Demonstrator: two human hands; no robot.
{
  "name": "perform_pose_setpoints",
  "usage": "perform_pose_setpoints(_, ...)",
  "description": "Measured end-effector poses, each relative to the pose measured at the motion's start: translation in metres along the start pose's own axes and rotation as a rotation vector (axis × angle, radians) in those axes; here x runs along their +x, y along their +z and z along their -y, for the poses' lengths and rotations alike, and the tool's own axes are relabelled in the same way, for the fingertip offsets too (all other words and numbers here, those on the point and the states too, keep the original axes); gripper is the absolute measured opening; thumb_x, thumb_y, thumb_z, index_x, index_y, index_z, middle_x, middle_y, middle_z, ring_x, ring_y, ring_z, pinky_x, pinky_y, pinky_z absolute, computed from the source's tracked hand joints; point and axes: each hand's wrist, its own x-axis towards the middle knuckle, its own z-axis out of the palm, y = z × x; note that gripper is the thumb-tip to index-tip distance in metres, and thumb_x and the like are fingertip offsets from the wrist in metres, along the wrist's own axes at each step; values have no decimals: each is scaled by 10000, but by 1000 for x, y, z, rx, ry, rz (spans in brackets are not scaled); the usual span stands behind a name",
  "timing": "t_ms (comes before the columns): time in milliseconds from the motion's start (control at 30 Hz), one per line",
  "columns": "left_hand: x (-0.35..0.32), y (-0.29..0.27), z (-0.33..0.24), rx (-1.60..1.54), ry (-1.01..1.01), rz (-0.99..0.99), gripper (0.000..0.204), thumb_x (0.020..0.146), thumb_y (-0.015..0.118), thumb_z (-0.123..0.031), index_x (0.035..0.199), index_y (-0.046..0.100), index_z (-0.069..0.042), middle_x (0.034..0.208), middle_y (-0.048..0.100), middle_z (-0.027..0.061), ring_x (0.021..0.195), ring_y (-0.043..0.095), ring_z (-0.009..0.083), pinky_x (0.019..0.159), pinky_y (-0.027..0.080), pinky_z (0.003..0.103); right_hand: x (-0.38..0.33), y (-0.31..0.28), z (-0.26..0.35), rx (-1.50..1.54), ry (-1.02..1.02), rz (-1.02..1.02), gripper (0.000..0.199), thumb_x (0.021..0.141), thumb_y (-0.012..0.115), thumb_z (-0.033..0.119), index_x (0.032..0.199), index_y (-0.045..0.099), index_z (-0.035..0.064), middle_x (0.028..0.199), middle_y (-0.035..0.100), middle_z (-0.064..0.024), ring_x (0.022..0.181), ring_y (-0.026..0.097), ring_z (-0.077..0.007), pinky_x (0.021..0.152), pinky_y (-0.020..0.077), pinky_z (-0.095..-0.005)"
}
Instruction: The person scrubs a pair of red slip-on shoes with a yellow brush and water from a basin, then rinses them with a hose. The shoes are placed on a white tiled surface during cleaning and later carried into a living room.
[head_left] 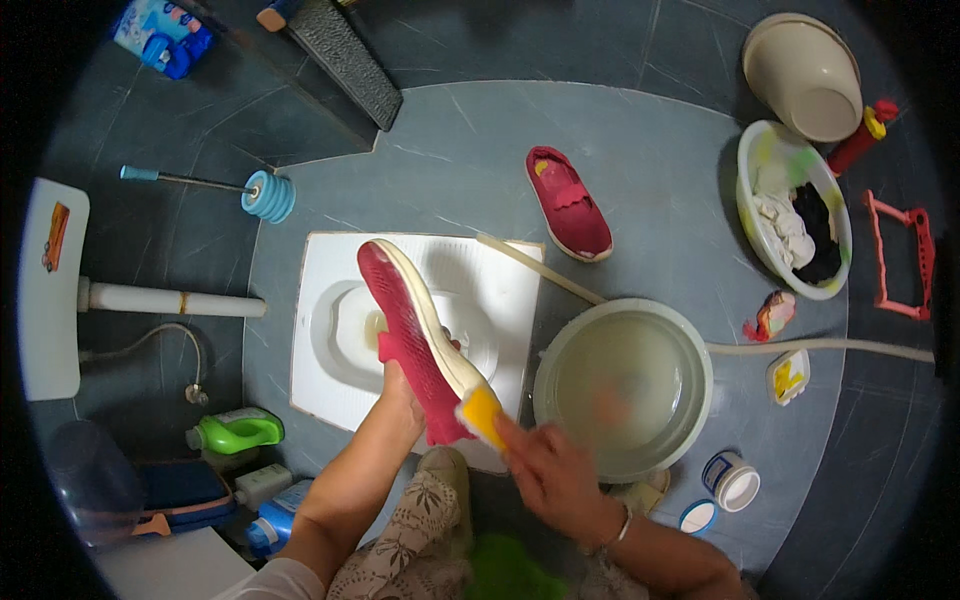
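- Our left hand (404,398) grips the red shoe (408,335) around its middle, holding it tilted above the white squat toilet (316,385).
- Our right hand (556,472) grasps the yellow brush (485,417), bristles (463,410) at the near end of the pale sole edge (432,325).
- We should brace the shoe firmly, scrub along that edge in short strokes, and turn it so each stretch meets the bristles.

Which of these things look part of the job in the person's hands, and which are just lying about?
Seemingly in use: red shoe in the left hand; yellow brush in the right hand; probably the other shoe and the basin of water.

Seemingly just lying about: blue plunger; green bottle; beige bucket; tub of cloths.
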Motion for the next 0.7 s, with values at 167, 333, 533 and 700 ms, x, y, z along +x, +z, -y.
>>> perform_pose_setpoints(167, 5, 8, -3, -5, -105, -132, 294, 912, 482, -368, 855, 593, -102, 769, 636, 113, 689, 640, 273, 596, 546, 406, -18, 1, -19, 36, 87, -6, 475, 849, 618, 146, 1309, 509, 195, 739, 474, -57, 555, 520, -188, 466, 464, -322)
perform_pose_setpoints(333, 8, -14, 10, -71, -215, 79, 461, 892, 433, -508, 946, 585, -76, 816, 631, 136, 751, 634, 291, 668, 540, 439, 5, -4, -7, 67, 7, -98, 477, 842, 620, 114, 1305, 508, 143, 756, 493, -67, 579, 530, -191, 486, 463, -316)
perform_pose_setpoints(533, 3, -11, 19, -251, -180, 257, 331, 923, 458, -380, 860, 589, -82, 793, 630, 106, 730, 629, 246, 624, 542, 389, -14, 1, -16, 106, 0, -74, 472, 844, 614, 105, 1302, 506, 121, 769, 500, -81, 616, 545, -200, 523, 473, -316)
perform_pose_setpoints(700, 38, -64, 34, -785, -267, 548, 323, 907, 526, -314, 1074, 541, -39, 928, 561, 117, 894, 570, 224, 789, 503, 336, -18, -6, -26, 78, 104, -47, 440, 865, 563, 91, 1301, 501, 97, 785, 529, -134, 674, 565, -269, 572, 472, -383)
